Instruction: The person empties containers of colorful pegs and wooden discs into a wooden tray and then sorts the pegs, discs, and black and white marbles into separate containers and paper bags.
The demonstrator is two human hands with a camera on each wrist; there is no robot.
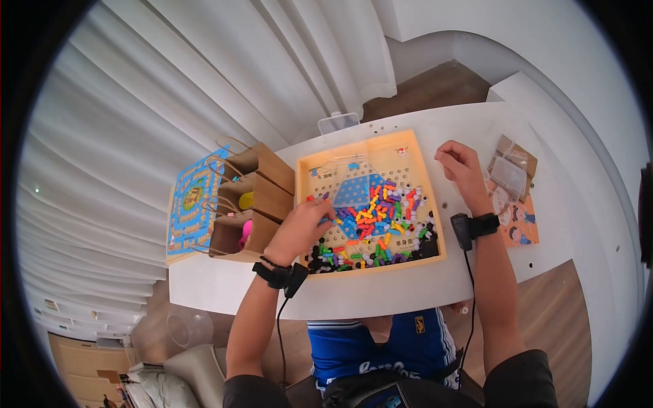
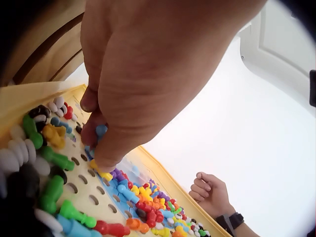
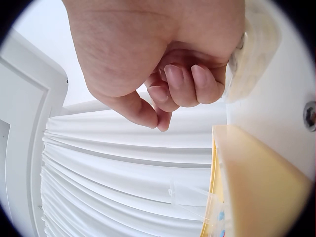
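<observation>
A shallow wooden game board [image 1: 441, 234] with rows of holes and a blue hexagon lies on the table. Colourful plastic pegs [image 1: 374, 219] are heaped over its middle and near side. My left hand [image 1: 299, 230] is over the board's left part, and its thumb and fingers pinch a blue peg [image 2: 101, 130], partly hidden by the fingers. A yellow peg [image 2: 101, 171] lies right by the thumb tip. A clear plastic box [image 1: 351, 194] sits on the board beyond this hand. Off the board's right edge, my right hand [image 1: 464, 175] is raised with fingers curled, thumb against forefinger, nothing visible between them.
Brown paper bags [image 1: 262, 204] stand left of the board, beside a blue picture board [image 1: 194, 197]. At the right lie a clear case [image 1: 509, 178] and an orange printed card [image 1: 522, 224]. Small dark beads [image 1: 444, 205] are scattered on the white table [image 1: 381, 294].
</observation>
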